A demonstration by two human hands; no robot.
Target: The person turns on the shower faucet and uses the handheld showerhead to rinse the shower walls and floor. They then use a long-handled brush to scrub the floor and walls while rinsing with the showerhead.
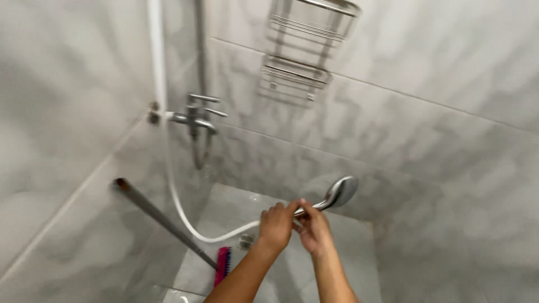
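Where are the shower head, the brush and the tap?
shower head (341,192), head view, on the round chrome face.
brush (223,265), head view, on the pink bristle block.
tap (195,118), head view, on the chrome mixer body.

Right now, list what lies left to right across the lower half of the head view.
Brush handle → pink brush head → left hand → right hand → shower head.

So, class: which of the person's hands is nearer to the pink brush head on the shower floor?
Left. The left hand grips the shower handle just above and right of the pink brush; the right hand holds the same handle farther right.
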